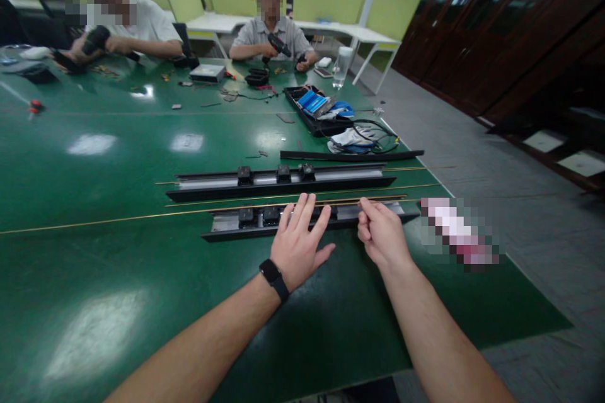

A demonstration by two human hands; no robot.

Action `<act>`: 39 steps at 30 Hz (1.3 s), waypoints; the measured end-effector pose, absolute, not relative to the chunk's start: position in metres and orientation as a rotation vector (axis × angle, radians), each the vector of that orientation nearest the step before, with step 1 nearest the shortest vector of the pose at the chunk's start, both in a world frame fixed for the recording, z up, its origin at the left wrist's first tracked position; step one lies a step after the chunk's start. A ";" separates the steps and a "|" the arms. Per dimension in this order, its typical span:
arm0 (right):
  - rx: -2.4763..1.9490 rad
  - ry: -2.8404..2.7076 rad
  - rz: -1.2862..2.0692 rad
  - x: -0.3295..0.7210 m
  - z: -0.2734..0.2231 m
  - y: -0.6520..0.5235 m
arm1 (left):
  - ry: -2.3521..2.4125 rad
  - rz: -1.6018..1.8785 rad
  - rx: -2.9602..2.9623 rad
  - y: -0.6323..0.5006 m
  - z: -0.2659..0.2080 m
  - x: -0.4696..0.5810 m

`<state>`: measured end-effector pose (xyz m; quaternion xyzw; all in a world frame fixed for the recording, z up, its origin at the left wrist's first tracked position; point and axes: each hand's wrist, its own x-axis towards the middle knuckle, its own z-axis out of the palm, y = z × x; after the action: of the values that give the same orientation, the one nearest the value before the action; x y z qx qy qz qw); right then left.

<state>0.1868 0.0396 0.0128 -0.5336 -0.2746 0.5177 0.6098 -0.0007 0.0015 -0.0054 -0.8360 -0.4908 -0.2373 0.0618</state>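
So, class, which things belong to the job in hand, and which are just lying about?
Likely in the job:
near black rail
black blocks inside it
thin rod pinched by the right hand

Apparently lying about:
clear cup
black tray
white glove

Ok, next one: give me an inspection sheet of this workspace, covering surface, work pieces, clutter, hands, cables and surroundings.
Surface: glossy green table with light reflections.
Work pieces: near rail and far rail, both holding black blocks; thin rods, brass-coloured, running lengthwise.
Clutter: black tray of blue items, gloves, loose black strip, small scraps, a pixelated pink item.
Left hand: spread over the near rail; contact unclear.
Right hand: pinching at the thin rods.
Cables: black cable looped by the gloves.
Surroundings: two people opposite with drill-like tools; green partitions; dark cabinets at right.
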 end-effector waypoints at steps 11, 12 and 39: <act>-1.231 -0.624 1.182 0.186 0.015 0.039 | -1.479 -0.705 -2.529 0.001 -0.005 -0.001; -1.232 -0.621 1.182 0.186 0.015 0.039 | -1.480 -0.706 -2.530 0.001 -0.005 -0.001; -1.246 -0.628 1.199 0.186 0.016 0.039 | -1.485 -0.729 -2.528 0.001 -0.005 0.000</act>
<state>0.1861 0.0386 0.0162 -0.5387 -0.2718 0.5185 0.6059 -0.0004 0.0011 -0.0049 -0.8352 -0.4908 -0.2407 0.0602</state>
